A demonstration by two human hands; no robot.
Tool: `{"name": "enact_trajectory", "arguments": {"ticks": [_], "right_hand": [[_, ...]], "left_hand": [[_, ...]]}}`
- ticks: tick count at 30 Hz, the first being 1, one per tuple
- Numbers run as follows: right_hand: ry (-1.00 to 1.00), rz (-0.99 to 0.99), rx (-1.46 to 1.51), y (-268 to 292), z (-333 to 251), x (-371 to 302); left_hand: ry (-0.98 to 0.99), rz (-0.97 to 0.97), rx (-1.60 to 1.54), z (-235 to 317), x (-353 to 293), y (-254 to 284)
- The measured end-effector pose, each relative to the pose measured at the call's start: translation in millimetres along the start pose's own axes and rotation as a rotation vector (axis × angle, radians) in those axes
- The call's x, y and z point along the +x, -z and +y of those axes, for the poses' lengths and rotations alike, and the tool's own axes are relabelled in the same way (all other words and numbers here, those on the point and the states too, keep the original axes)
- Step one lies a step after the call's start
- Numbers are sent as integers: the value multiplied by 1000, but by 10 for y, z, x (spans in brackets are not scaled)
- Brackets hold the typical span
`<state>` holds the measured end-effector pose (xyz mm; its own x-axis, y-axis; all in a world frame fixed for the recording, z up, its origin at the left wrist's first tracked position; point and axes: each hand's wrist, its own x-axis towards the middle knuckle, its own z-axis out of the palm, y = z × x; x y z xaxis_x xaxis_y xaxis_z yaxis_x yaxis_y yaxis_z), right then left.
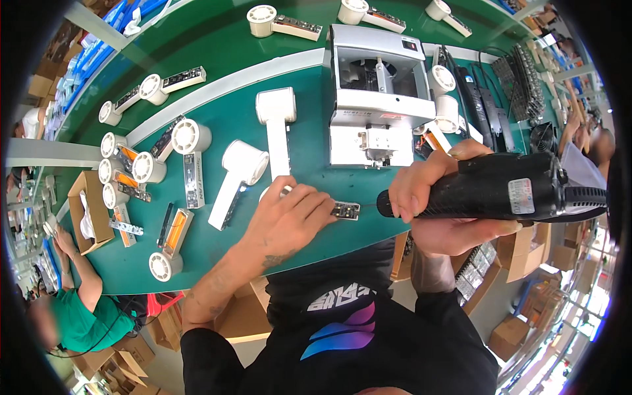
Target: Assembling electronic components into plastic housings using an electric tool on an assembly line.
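We take the piece in our left hand as the dial's centre. The desk (pixel 118 273) ends at 9 o'clock, where a cardboard box (pixel 99 220) sits along its left edge, a co-worker's hand (pixel 62 243) beside it. Between 9 and 10, a cluster of fans (pixel 149 168) crowds the surface; toward 8, bare green opens back to the near edge. Two white handheld fans (pixel 245 158) stand in the way from 9 to 11. Our left hand (pixel 289 214) has its fingers closed over a white fan unit (pixel 345 210), its circuit-board end showing; only a narrow bare strip separates it from the edge at 6. At 12, a grey machine (pixel 378 108) blocks the far side. Our right hand (pixel 421 184) wraps its fingers around a black power screwdriver (pixel 487 187) at 3, its tip pointing at the board; whether they touch, we cannot tell. Between 1 and 2, more fans (pixel 447 113) and dark bars (pixel 486 105) fill the desk.
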<state>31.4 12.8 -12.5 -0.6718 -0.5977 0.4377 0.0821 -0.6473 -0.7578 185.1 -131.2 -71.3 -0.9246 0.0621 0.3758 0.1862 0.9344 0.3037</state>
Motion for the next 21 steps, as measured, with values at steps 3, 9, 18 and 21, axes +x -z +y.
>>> {"name": "enact_trajectory", "arguments": {"ticks": [3, 9, 18, 21], "right_hand": [[18, 31, 35, 14, -4, 13], [18, 16, 65, 4, 5, 28], [-116, 34, -60, -19, 105, 25], [-67, -51, -120, 51, 154, 8]], "left_hand": [[3, -25, -27, -16, 21, 16], [57, -43, -49, 20, 96, 116], [42, -28, -58, -16, 65, 59], [36, -14, -58, -19, 67, 53]]}}
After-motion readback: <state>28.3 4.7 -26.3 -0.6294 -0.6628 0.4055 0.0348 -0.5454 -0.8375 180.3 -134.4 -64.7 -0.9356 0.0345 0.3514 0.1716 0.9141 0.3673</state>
